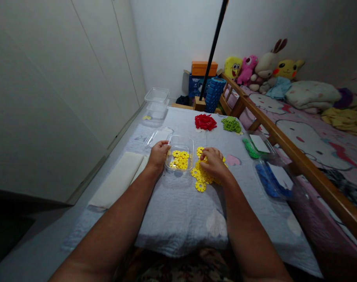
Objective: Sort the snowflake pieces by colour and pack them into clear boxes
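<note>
A clear plastic container point(180, 141) with several yellow flower-shaped discs point(181, 159) inside stands mid-table. My left hand point(159, 156) is closed on its left wall, thumb and fingers at the rim. Just right of the container lies a loose pile of the same yellow discs point(200, 186). Over that pile is my right hand point(213, 161), its fingers curled together at the pile's upper part. Whether a disc is between those fingertips is hidden. A clear lid point(155, 138) lies flat behind my left hand.
Red pieces point(206, 122) and green pieces point(231, 124) lie heaped at the back. Lidded boxes of green point(250, 148) and blue pieces point(268, 181) line the right edge beside a wooden bed rail point(272, 129). Stacked clear containers point(157, 96) stand back left; a folded cloth point(118, 180) lies left.
</note>
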The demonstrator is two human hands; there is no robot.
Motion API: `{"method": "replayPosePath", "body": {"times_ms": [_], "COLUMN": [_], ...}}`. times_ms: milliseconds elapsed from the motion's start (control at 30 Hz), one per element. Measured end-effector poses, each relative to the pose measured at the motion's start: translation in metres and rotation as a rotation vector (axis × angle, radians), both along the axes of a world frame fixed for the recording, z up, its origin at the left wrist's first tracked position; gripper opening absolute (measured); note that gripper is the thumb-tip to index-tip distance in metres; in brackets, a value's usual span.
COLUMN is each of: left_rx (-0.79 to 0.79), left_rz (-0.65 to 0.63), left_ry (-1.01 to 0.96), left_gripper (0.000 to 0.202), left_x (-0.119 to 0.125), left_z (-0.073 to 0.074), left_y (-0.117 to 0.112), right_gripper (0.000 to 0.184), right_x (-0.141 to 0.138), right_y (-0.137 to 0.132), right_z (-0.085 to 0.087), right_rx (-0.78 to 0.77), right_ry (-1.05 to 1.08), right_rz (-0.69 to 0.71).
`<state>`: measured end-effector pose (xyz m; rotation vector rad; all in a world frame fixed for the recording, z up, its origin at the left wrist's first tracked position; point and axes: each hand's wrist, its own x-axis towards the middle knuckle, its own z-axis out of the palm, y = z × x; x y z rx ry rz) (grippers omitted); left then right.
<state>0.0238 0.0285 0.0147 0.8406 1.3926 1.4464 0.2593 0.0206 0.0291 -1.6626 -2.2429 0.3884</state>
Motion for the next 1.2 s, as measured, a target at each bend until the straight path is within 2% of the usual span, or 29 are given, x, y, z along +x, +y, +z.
{"method": "replayPosePath", "body": {"times_ms": [200, 333, 433, 533, 767, 1033, 1200], "left_rx": [0.003, 0.010, 0.006, 0.008, 0.010, 0.016, 0.006], "left_rz": [0.017, 0.013, 0.008, 0.016, 0.016, 0.011, 0.003], "left_ry": [-0.005, -0.029, -0.033, -0.023, -0.034, -0.038, -0.048], "left_gripper": [0.040, 0.038, 0.039, 0.039, 0.038, 0.039, 0.039], "left_x": [0.001, 0.001, 0.002, 0.002, 0.002, 0.001, 0.001], "left_z": [0.001, 0.000, 0.000, 0.000, 0.002, -0.001, -0.001], "left_y": [0.001, 0.001, 0.001, 0.001, 0.000, 0.001, 0.001], "right_gripper": [0.003, 0.009, 0.013, 0.011, 0.006, 0.011, 0.013], "right_x": [0.005, -0.001, -0.013, -0.028, -0.052, -0.059, -0.053], "right_y": [0.007, 0.006, -0.002, -0.011, -0.016, -0.014, -0.010], "right_z": [-0.002, 0.003, 0.010, 0.013, 0.011, 0.009, 0.007], "right_rx": [0.032, 0.133, 0.187, 0.210, 0.146, 0.108, 0.162], "right_ry": [0.327, 0.602, 0.708, 0.662, 0.364, 0.239, 0.230], "right_rz": [0.018, -0.078, -0.105, -0.039, 0.040, 0.118, 0.120]}}
